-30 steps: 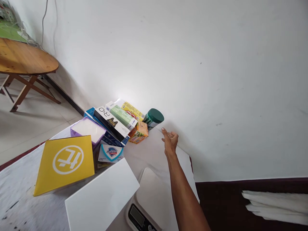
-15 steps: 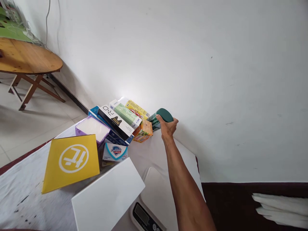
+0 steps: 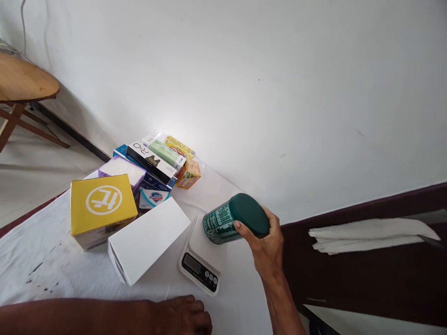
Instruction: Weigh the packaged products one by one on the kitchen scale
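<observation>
My right hand (image 3: 267, 244) grips a green jar (image 3: 233, 224) by its dark green lid and holds it tilted just above the platform of a white kitchen scale (image 3: 199, 260). Whether the jar touches the platform I cannot tell. At the bottom edge my left hand (image 3: 181, 317) rests on the white tablecloth (image 3: 42, 270) in front of the scale, its fingers curled under and holding nothing that I can see.
A white box (image 3: 148, 237) lies left of the scale, a yellow box (image 3: 101, 207) beyond it. Several cartons (image 3: 157, 160) are piled against the wall (image 3: 279, 93). Folded white sheets (image 3: 370, 231) lie on a dark surface at right. A wooden table (image 3: 24, 86) stands far left.
My right hand reached the green jar by the wall, took it by the lid and carried it back over the scale. My left forearm and hand came into view at the bottom.
</observation>
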`<state>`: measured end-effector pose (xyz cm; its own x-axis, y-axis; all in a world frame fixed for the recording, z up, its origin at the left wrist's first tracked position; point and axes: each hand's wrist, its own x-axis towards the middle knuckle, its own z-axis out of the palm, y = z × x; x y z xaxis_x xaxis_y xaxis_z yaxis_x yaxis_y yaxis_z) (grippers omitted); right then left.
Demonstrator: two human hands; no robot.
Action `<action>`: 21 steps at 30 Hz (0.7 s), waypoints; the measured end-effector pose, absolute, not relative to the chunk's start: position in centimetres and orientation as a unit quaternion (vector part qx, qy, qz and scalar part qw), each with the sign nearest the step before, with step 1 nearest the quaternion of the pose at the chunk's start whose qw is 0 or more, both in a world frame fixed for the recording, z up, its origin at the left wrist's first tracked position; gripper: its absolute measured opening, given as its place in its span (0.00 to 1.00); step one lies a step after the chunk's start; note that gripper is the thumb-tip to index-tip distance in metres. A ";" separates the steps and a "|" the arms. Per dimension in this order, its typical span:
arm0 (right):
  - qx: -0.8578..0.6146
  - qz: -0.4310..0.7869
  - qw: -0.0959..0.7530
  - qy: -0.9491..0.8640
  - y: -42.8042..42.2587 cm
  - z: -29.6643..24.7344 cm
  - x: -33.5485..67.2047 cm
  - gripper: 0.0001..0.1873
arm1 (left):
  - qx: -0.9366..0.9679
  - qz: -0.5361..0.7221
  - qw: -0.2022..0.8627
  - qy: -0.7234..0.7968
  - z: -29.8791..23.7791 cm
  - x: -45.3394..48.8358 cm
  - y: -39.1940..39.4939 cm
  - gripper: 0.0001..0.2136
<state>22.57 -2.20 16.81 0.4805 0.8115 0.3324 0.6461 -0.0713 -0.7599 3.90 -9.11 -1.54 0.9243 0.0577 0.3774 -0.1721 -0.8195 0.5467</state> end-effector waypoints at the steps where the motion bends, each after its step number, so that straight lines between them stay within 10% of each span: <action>1: -0.727 0.101 0.462 -0.497 -3.2 16.5 22.2 0.49 | 0.937 0.190 0.290 -0.041 -0.9 3.4 -8.9 0.12; 21: -0.725 0.158 0.498 -0.449 -7.2 13.4 20.4 0.61 | 0.934 0.193 0.297 -0.038 1.2 1.8 -9.0 0.13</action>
